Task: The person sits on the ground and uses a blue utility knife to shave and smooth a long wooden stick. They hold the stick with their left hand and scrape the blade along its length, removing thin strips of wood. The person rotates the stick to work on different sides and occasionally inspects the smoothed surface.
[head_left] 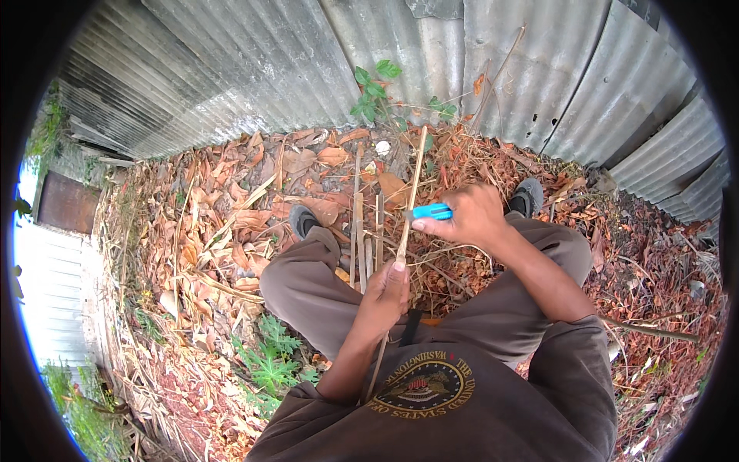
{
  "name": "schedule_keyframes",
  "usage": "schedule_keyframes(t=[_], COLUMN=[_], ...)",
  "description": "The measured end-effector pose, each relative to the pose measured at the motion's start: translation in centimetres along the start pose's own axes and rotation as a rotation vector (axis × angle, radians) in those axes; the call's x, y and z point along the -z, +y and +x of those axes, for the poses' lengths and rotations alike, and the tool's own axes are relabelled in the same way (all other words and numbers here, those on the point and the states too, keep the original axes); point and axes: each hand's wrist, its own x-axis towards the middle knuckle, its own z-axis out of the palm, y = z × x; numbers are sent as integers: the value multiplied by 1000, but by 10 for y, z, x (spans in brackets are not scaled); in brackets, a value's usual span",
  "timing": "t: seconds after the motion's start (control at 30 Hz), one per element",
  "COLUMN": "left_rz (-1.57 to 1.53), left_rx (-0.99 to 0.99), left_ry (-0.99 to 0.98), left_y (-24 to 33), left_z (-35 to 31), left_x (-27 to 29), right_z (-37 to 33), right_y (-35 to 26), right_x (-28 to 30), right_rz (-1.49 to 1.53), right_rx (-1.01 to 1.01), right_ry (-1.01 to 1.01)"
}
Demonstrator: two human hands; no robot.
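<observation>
My left hand point(386, 292) is closed around a long, pale split stick point(416, 171), possibly bamboo. The stick slants up and away from me, and its near end runs down along my left forearm. In my right hand point(471, 219) is a blue utility knife point(433, 211), its front end against the stick beyond my left hand. The blade is too small to make out clearly. Between my feet, several flat wooden strips point(359, 231) lie on the ground just left of the held stick.
Dry leaves point(223, 208) and twigs cover the ground around my bent legs. A corrugated metal fence point(254, 61) stands ahead, with a small green plant point(372, 92) at its foot. More green weeds point(271, 354) grow by my left knee. A thin branch point(650, 329) lies at right.
</observation>
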Motion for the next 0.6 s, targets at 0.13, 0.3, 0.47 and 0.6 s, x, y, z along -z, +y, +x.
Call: schedule_keyframes(t=[0.13,0.3,0.47,0.6], left_rz=[55,63,220,145], left_rx=[-62,-92,-69,-75], left_ry=[21,22,-68,-77], left_y=[-3,4,-10,-8], left_z=[5,10,0,-15], left_x=[4,-1,-8,-9], right_z=[-4,13,37,30], right_y=[-7,16,53,63], right_x=[1,0,23,22], right_rz=[48,-41,-38,-43], right_rx=[45,76,-372,-422], right_ry=[-53,153,82,123])
